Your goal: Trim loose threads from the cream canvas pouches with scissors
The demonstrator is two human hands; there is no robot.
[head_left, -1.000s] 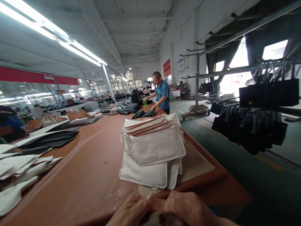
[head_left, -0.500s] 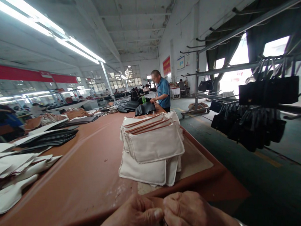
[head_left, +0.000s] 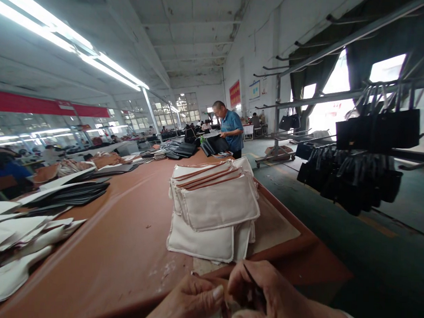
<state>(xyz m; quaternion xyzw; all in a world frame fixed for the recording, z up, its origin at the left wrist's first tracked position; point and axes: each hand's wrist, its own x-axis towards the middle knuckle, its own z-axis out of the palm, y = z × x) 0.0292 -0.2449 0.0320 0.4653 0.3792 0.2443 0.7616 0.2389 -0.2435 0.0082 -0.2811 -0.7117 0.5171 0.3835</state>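
At the table's near edge, my left hand (head_left: 189, 299) pinches a brown piece (head_left: 225, 283), which shows only in part between my hands; something pale is below it. My right hand (head_left: 272, 291) is curled close beside it, with a thin dark strip or tool (head_left: 252, 275) between its fingers; its exact kind cannot be made out. Just beyond my hands stands a pile of off-white stitched fabric pouches (head_left: 219, 203) with brown edges along their tops. Neither hand touches the pile.
The brown-covered table (head_left: 125, 239) carries black pieces (head_left: 73, 196) and white pieces (head_left: 18, 235) on the left. At the far end a person in a blue shirt (head_left: 234, 129) handles a black item. Black bags (head_left: 378, 130) hang from a metal rack on the right.
My right hand has turned and lifted slightly, so the thin dark thing in its fingers now shows. My left hand stays nearly put. The far person has straightened and raised the black item.
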